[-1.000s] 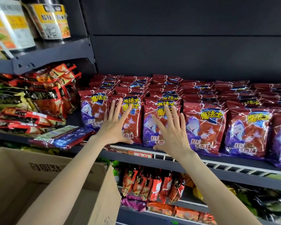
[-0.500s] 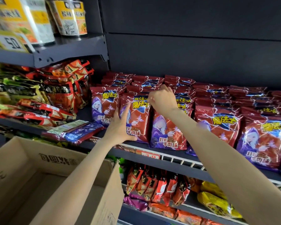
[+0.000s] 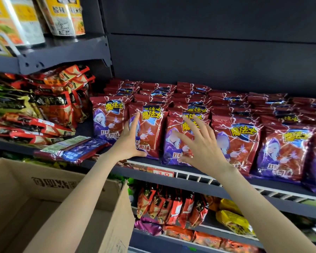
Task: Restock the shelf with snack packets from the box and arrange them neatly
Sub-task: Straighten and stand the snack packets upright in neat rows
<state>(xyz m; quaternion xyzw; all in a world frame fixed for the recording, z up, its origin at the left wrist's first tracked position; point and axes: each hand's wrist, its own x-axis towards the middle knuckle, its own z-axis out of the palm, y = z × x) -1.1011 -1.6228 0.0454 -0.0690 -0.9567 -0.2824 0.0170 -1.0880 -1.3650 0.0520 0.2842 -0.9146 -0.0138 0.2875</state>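
Snack packets: left hand flat against front; right hand fingers spread.

You see red snack packets standing upright in rows, front faces leaning out, on the dark shelf; the open cardboard box sits below-left.

**A shop aisle with stocked shelves**

This is a shop. Dark metal shelves stand in tiers against a dark back panel. Many identical red snack packets stand in rows on the middle shelf. A price tag sits on its front edge. More packets fill the shelf below, and cups stand above. An open carton is at the bottom left.
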